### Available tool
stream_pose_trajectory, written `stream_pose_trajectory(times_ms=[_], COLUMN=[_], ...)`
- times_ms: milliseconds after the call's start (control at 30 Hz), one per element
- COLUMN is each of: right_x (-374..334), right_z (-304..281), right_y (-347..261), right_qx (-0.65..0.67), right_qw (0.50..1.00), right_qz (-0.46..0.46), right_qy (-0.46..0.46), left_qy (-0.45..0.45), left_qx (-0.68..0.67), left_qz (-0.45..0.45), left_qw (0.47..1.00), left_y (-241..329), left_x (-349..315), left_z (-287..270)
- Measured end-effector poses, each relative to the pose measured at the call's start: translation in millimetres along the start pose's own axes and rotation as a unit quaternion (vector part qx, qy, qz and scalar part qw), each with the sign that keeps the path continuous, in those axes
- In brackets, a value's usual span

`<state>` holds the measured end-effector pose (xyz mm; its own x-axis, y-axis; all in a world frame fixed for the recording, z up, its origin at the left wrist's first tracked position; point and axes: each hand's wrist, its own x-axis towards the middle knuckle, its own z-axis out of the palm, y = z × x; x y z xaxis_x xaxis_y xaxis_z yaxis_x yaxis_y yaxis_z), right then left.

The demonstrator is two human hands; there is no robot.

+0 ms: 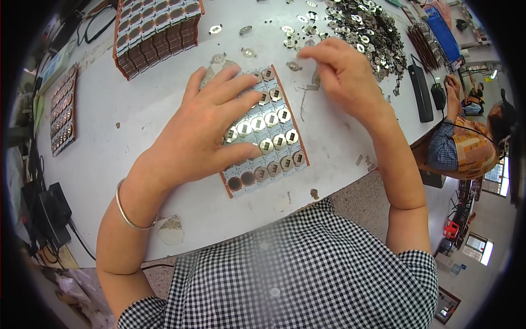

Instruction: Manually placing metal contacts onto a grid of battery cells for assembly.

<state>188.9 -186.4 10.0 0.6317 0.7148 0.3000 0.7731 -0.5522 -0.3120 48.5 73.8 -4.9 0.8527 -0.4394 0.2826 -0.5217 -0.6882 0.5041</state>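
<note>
A panel of small circuit boards [278,153] lies on the white table, with rows of round silver metal clips on it. Two dark round pads [241,181] at its near left corner carry no clip. My left hand [205,123] rests over the panel's left side, fingers spread, and covers part of the rows. Beyond the panel's far right corner, my right hand [345,77] has its fingers curled and the thumb and index finger together. What they pinch, if anything, is hidden. A loose metal clip [294,66] lies just under those fingertips.
A big heap of metal clips [372,41] sits at the far right, with several strays left of it. A tall stack of panels [159,41] stands at the far left, another panel [64,109] nearer. A black bar-shaped device [421,93] and a co-worker [466,142] are at right.
</note>
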Motion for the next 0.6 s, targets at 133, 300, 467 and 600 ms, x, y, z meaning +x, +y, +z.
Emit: stream_pose_trajectory(times_ms=[133,300,467,600], right_x=[12.0,6.1,-2.4,-1.3], right_z=[4.5,6.2,-0.2,-1.9], right_y=[-6.4,-2.6,9.9,5.9], right_qx=[-0.006,0.012,0.022,0.012], right_qw=[0.999,1.000,0.999,0.996], right_qz=[0.017,-0.025,0.023,0.068], right_qy=[0.042,-0.012,0.042,0.048], left_qy=[-0.033,-0.029,-0.034,-0.029], left_qx=[-0.012,-0.009,-0.014,-0.008], left_qz=[-0.018,-0.021,-0.023,-0.020], left_qw=[0.999,0.999,0.999,0.999], left_y=[0.8,-0.1,2.0,0.9], left_x=[0.1,-0.8,1.2,1.2], left_z=[-2.5,-0.8,-2.3,-0.7])
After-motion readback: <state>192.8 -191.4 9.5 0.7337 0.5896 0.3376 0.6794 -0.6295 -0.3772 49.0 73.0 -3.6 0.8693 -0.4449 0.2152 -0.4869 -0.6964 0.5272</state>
